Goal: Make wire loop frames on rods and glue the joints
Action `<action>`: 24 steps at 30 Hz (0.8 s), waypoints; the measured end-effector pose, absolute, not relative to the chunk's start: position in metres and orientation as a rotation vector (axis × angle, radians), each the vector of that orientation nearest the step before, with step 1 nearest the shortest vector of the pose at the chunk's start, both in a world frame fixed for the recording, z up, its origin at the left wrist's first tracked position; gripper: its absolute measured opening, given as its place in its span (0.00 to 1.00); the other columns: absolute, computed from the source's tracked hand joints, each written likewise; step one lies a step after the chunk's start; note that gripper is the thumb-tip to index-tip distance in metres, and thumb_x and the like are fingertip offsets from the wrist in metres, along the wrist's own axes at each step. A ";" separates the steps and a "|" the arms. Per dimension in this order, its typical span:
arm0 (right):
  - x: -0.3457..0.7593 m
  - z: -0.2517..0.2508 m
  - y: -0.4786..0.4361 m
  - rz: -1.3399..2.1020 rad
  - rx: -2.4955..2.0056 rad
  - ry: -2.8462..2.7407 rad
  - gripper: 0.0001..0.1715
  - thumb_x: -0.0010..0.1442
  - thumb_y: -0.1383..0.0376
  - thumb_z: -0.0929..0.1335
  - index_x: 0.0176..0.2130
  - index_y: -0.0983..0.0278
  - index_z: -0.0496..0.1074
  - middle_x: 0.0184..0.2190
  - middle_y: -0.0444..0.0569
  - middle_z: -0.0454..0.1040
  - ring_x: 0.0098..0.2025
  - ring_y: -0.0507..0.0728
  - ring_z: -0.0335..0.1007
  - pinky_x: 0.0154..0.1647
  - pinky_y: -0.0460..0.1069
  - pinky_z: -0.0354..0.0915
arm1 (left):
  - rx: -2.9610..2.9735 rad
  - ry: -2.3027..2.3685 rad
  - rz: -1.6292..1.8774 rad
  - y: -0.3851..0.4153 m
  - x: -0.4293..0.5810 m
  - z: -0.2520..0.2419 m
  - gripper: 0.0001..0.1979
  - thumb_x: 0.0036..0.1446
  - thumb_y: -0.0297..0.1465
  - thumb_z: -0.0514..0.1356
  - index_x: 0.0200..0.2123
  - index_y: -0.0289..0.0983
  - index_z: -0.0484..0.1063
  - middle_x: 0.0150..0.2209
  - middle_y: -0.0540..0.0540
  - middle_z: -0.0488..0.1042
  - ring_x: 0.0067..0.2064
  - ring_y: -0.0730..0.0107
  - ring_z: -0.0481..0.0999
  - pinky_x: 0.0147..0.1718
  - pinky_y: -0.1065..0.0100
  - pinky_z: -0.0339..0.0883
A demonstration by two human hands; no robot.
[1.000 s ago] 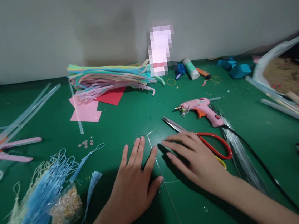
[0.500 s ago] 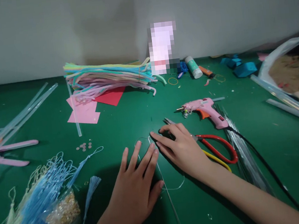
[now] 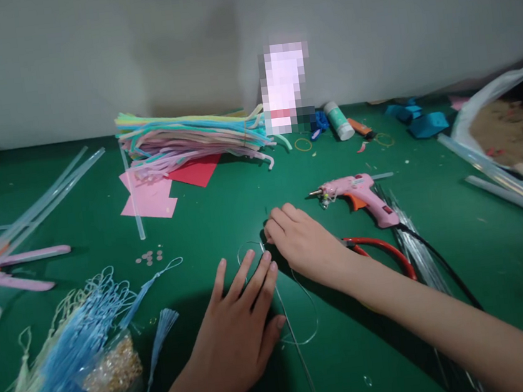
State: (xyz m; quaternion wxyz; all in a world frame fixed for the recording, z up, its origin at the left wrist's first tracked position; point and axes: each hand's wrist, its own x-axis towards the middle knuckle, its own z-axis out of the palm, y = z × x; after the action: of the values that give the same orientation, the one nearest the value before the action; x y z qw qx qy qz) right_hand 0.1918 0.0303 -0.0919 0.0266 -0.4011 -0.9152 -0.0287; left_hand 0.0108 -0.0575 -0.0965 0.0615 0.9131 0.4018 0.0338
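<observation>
My left hand point(image 3: 241, 327) lies palm down on the green table, fingers spread, with its fingertips over a thin wire point(image 3: 293, 337) that runs toward the front edge. A fine clear thread point(image 3: 316, 315) loops around beside it. My right hand point(image 3: 297, 242) is just beyond and to the right, its fingers curled together at the upper end of the wire; what they pinch is too small to make out. Under my right forearm lie red-handled pliers point(image 3: 385, 248), partly hidden.
A pink glue gun point(image 3: 355, 191) lies behind my right arm, its black cord running under it. Pipe cleaners point(image 3: 198, 137) lie at the back. Blue tassels point(image 3: 77, 343) and a bag of gold beads point(image 3: 112, 379) are at left. Metal wires point(image 3: 414, 254) lie at right.
My right hand has curled its fingers together and turned, its forearm now covering more of the pliers. The thread loop has shifted. My left hand has stayed almost still.
</observation>
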 end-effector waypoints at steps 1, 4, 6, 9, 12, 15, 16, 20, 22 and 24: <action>0.192 -0.093 0.030 -0.110 -1.219 -2.829 0.10 0.62 0.74 0.61 0.35 0.70 0.70 0.34 0.57 0.69 0.36 0.62 0.57 0.36 0.53 0.58 | 2.757 1.208 0.115 -0.057 0.010 -0.096 0.30 0.67 0.39 0.46 0.68 0.33 0.46 0.69 0.43 0.46 0.69 0.50 0.42 0.64 0.43 0.38; 0.195 -0.098 0.031 -0.100 -1.148 -2.832 0.11 0.61 0.76 0.59 0.36 0.70 0.69 0.35 0.58 0.68 0.37 0.61 0.56 0.37 0.53 0.56 | 2.717 1.211 0.164 -0.054 0.005 -0.095 0.30 0.67 0.38 0.47 0.68 0.31 0.45 0.69 0.41 0.46 0.70 0.54 0.42 0.64 0.47 0.43; 0.198 -0.101 0.033 -0.064 -1.124 -2.820 0.11 0.59 0.78 0.59 0.36 0.70 0.68 0.35 0.58 0.67 0.38 0.61 0.55 0.38 0.53 0.56 | 2.685 1.263 0.205 -0.049 0.000 -0.096 0.30 0.68 0.36 0.47 0.67 0.29 0.45 0.69 0.40 0.47 0.70 0.56 0.42 0.64 0.48 0.45; 0.201 -0.103 0.036 -0.020 -1.118 -2.774 0.12 0.56 0.79 0.59 0.36 0.70 0.68 0.35 0.56 0.65 0.37 0.61 0.53 0.39 0.53 0.56 | 2.673 1.340 0.225 -0.039 -0.005 -0.096 0.29 0.67 0.38 0.47 0.66 0.29 0.49 0.68 0.39 0.51 0.69 0.56 0.45 0.63 0.46 0.46; 0.201 -0.104 0.039 -0.003 -1.111 -2.768 0.13 0.55 0.80 0.59 0.36 0.70 0.67 0.34 0.55 0.65 0.37 0.61 0.53 0.39 0.53 0.56 | 2.673 1.325 0.178 -0.032 -0.004 -0.094 0.30 0.67 0.42 0.47 0.66 0.31 0.51 0.68 0.40 0.51 0.69 0.54 0.47 0.63 0.44 0.46; 0.199 -0.106 0.041 0.001 -1.115 -2.791 0.13 0.55 0.80 0.59 0.36 0.70 0.68 0.35 0.56 0.65 0.38 0.61 0.53 0.39 0.53 0.56 | 2.670 1.319 0.140 -0.029 0.001 -0.094 0.32 0.66 0.45 0.46 0.66 0.31 0.50 0.68 0.40 0.51 0.68 0.54 0.49 0.62 0.42 0.47; 0.198 -0.107 0.041 0.003 -1.121 -2.795 0.12 0.55 0.79 0.59 0.36 0.70 0.68 0.35 0.56 0.65 0.38 0.61 0.53 0.39 0.53 0.56 | 2.669 1.324 0.132 -0.028 0.002 -0.095 0.32 0.67 0.45 0.46 0.66 0.31 0.50 0.68 0.40 0.51 0.68 0.54 0.49 0.62 0.42 0.47; 0.197 -0.108 0.040 0.001 -1.131 -2.792 0.13 0.55 0.80 0.59 0.37 0.70 0.68 0.35 0.57 0.65 0.37 0.61 0.53 0.39 0.53 0.56 | 2.669 1.332 0.130 -0.026 0.003 -0.097 0.29 0.68 0.41 0.45 0.66 0.31 0.50 0.68 0.41 0.52 0.68 0.56 0.50 0.62 0.43 0.48; 0.197 -0.107 0.039 -0.005 -1.135 -2.795 0.13 0.56 0.79 0.58 0.36 0.71 0.68 0.35 0.57 0.66 0.37 0.61 0.53 0.39 0.54 0.56 | 2.671 1.331 0.136 -0.026 0.002 -0.098 0.28 0.68 0.38 0.45 0.66 0.31 0.50 0.68 0.42 0.52 0.68 0.57 0.51 0.63 0.44 0.48; 0.196 -0.106 0.039 -0.012 -1.139 -2.801 0.13 0.57 0.79 0.58 0.36 0.71 0.68 0.35 0.58 0.66 0.37 0.61 0.53 0.39 0.54 0.56 | 2.676 1.333 0.132 -0.026 0.002 -0.099 0.27 0.68 0.38 0.44 0.66 0.31 0.50 0.68 0.42 0.52 0.68 0.58 0.51 0.63 0.44 0.47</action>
State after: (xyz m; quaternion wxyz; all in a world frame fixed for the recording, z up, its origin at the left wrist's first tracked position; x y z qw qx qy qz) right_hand 0.1962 0.0392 -0.1060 0.0590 -0.3761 -0.9247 -0.0041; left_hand 0.0021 -0.0255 -0.0990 0.0745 0.8917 0.4442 0.0440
